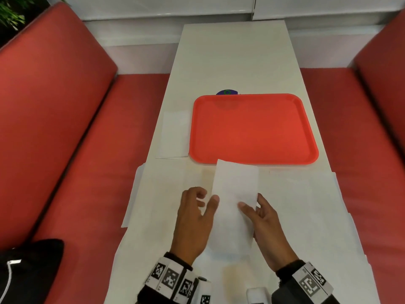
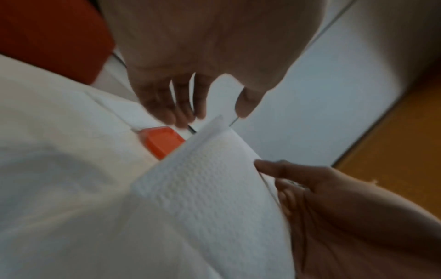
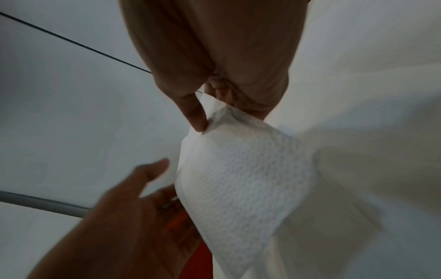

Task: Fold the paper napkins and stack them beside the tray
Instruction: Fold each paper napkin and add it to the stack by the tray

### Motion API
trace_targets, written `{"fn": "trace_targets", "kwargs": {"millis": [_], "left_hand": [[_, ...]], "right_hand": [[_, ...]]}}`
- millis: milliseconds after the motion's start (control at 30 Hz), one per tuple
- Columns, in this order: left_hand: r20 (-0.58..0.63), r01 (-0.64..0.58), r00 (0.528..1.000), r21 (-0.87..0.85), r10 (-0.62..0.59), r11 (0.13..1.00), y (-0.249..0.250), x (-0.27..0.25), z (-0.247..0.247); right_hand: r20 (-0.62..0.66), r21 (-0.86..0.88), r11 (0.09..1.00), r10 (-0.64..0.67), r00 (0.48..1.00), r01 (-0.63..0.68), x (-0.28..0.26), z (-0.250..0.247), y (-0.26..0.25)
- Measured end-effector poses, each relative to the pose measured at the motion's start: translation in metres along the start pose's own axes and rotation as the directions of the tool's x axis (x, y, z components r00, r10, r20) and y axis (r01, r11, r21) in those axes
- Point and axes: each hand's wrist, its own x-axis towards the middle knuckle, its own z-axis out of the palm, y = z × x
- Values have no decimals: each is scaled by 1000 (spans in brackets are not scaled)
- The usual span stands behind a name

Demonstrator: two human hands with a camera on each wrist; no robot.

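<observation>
Napkin, white embossed paper, folded long (image 1: pixel 235 194), held above white table (image 1: pixel 230 62) just short of red plastic tray (image 1: pixel 254 130)
Light, limp, tears easily: take it by an edge. Right hand (image 1: pixel 266 227) pinches its right edge, left hand (image 1: pixel 195 218) loose beside it, holding nothing

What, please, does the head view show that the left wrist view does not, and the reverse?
Only the head view shows the whole orange plastic tray, the folded white napkin lying left of it, and the red bench seats. Only the left wrist view shows the embossed dotted texture of the held white paper napkin. Both show that napkin pinched by the right hand and the left hand.
</observation>
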Motion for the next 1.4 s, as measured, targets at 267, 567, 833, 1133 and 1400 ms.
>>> {"fn": "trace_targets", "kwargs": {"millis": [267, 567, 833, 1133, 1400], "left_hand": [[7, 17, 1000, -68, -16, 998, -11, 98, -36], [-227, 60, 973, 72, -42, 996, -31, 272, -86], [-282, 221, 947, 217, -156, 951, -56, 305, -74], [-244, 67, 970, 217, -12, 974, -9, 239, -91], [2, -123, 992, 124, 123, 985, 21, 77, -29]], "right_hand": [[-30, -73, 997, -27, 999, 25, 29, 10, 0], [-389, -325, 943, -204, 898, 73, 52, -42, 17], [-422, -834, 506, -325, 846, -221, 45, -83, 31], [-351, -928, 278, -435, 829, -248, 37, -106, 56], [-278, -927, 353, -422, 863, -126, 28, -112, 57]]}}
